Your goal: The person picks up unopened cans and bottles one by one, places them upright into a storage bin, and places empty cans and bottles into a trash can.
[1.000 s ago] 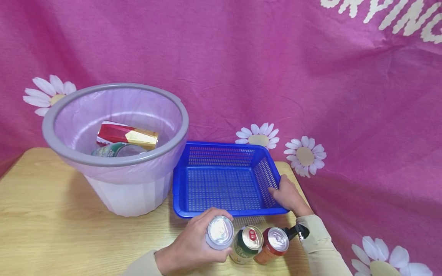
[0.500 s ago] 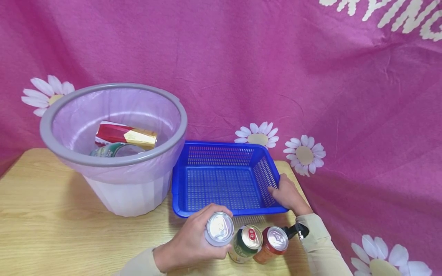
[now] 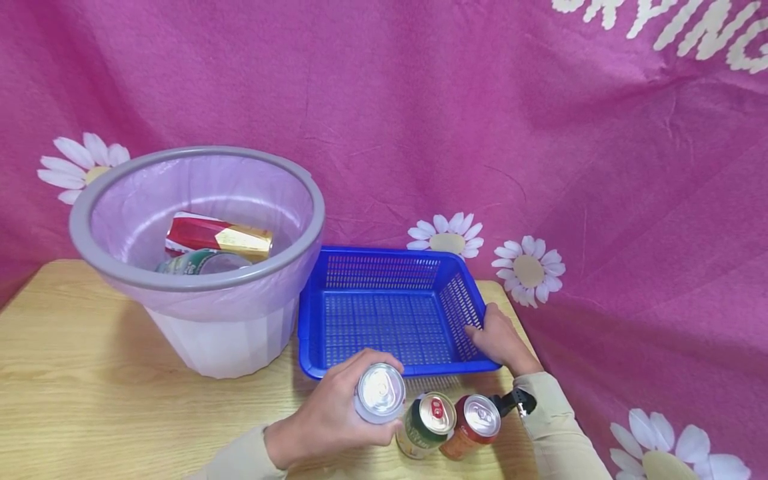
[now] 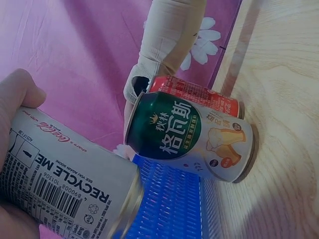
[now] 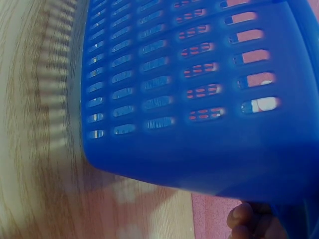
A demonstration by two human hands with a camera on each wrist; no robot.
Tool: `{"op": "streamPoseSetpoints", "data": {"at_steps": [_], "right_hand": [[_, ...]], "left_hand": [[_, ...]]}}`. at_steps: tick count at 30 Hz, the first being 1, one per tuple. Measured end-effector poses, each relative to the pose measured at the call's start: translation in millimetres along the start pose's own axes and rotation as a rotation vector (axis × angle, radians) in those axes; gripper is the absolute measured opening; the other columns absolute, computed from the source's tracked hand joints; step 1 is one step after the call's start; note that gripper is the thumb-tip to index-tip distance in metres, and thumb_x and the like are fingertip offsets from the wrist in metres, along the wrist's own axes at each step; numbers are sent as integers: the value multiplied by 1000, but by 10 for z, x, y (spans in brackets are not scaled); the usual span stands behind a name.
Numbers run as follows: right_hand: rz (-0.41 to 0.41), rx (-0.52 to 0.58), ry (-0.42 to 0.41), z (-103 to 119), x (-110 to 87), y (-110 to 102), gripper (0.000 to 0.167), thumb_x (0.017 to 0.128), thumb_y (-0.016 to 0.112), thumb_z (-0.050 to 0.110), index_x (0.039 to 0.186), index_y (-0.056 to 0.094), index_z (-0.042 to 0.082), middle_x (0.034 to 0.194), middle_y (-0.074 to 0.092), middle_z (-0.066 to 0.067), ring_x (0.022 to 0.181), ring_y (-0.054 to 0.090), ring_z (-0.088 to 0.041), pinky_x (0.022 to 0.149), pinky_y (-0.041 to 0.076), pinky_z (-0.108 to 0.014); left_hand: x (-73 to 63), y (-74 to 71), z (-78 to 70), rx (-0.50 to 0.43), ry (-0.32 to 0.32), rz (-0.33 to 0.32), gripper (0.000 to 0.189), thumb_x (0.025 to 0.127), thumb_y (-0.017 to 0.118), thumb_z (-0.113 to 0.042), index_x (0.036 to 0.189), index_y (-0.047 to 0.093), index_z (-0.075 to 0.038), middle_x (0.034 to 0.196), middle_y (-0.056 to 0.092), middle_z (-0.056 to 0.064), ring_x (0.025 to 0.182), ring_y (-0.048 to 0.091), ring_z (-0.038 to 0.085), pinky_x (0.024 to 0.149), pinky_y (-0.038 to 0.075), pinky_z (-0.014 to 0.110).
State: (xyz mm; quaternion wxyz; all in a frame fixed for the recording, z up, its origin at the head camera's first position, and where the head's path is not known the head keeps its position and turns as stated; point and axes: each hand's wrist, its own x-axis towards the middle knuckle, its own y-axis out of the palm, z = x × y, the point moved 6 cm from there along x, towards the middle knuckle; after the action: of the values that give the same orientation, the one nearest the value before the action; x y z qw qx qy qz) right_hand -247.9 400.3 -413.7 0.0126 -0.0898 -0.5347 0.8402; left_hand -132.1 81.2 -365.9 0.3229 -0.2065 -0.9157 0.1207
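My left hand (image 3: pixel 339 410) grips a white and silver drink can (image 3: pixel 381 395), its shiny lid facing up in the head view. "RECYCLE ME" and a barcode show on this Coca-Cola can (image 4: pixel 65 184) in the left wrist view, where it is tilted and held above the table. Just right of it stand a green and white drink can (image 3: pixel 427 427) and a red Coca-Cola can (image 3: pixel 473 427), side by side. My right hand (image 3: pixel 501 339) holds the right rim of the blue plastic basket (image 3: pixel 390 371), thumb inside; its other fingers are largely hidden behind the wall.
A white bin (image 3: pixel 222 337) with a grey rim and purple liner stands left of the basket, right against it. Inside lie a red and gold can (image 3: pixel 219 235) and a green-labelled bottle (image 3: pixel 201 262). The wooden table (image 3: pixel 78 373) ends near my right wrist; a pink cloth (image 3: pixel 372 120) hangs behind.
My left hand has drifted slightly up and left in the head view with the white can in its grip. The right hand and the basket stay where they were.
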Motion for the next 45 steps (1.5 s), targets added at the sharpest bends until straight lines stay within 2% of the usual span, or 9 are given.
{"op": "streamPoseSetpoints", "data": {"at_steps": [5, 14, 17, 21, 24, 30, 41, 45], "right_hand": [[1, 4, -2, -5, 0, 4, 56, 99, 59, 24, 136, 37, -13, 120, 60, -32, 106, 65, -41, 97, 57, -61], [-4, 13, -8, -6, 0, -1, 53, 99, 59, 24, 133, 38, -12, 117, 61, -31, 103, 67, -40, 94, 59, -59], [2, 16, -8, 0, -2, 0, 55, 99, 58, 24, 135, 37, -12, 118, 61, -32, 103, 66, -41, 94, 59, -60], [3, 15, -8, 10, -4, 2, 55, 99, 58, 24, 135, 37, -13, 118, 60, -32, 103, 66, -41, 94, 59, -60], [-7, 8, -9, 12, -6, -1, 54, 99, 58, 24, 134, 38, -12, 117, 61, -31, 103, 66, -40, 95, 58, -59], [-24, -10, -20, 18, -2, -17, 54, 98, 60, 24, 131, 39, -13, 113, 62, -31, 101, 65, -40, 95, 57, -59], [-2, 2, -8, 10, 5, -4, 55, 99, 58, 23, 134, 37, -13, 117, 61, -32, 103, 66, -41, 96, 58, -61], [-2, -1, -6, 14, 13, -13, 55, 99, 58, 23, 135, 37, -13, 118, 61, -32, 105, 65, -41, 97, 57, -61]], "left_hand": [[15, -27, -16, -6, -22, -8, 67, 64, 92, -15, 123, 62, -22, 113, 71, -8, 105, 66, 5, 91, 60, 26], [52, -58, -59, -12, -22, -9, 67, 64, 92, -15, 123, 62, -22, 115, 71, -8, 107, 67, 6, 93, 60, 28], [70, -81, -73, -5, -14, -9, 68, 64, 93, -16, 124, 62, -22, 116, 72, -5, 107, 67, 7, 93, 60, 28], [105, -140, -99, 16, 37, -43, 68, 63, 93, -16, 124, 62, -20, 115, 73, -1, 105, 69, 9, 91, 61, 29], [133, -196, -101, 35, 56, -71, 68, 63, 93, -15, 123, 62, -19, 115, 72, -2, 105, 69, 10, 91, 61, 29], [177, -267, -109, 54, 76, -85, 68, 63, 93, -17, 124, 62, -18, 114, 72, -4, 105, 69, 10, 93, 61, 30], [222, -308, -73, 51, 85, -100, 66, 64, 92, -17, 123, 63, -17, 113, 74, 2, 102, 69, 10, 89, 60, 30], [246, -335, -56, 59, 80, -114, 65, 64, 92, -17, 123, 63, -18, 113, 74, 1, 100, 69, 9, 87, 60, 29]]}}
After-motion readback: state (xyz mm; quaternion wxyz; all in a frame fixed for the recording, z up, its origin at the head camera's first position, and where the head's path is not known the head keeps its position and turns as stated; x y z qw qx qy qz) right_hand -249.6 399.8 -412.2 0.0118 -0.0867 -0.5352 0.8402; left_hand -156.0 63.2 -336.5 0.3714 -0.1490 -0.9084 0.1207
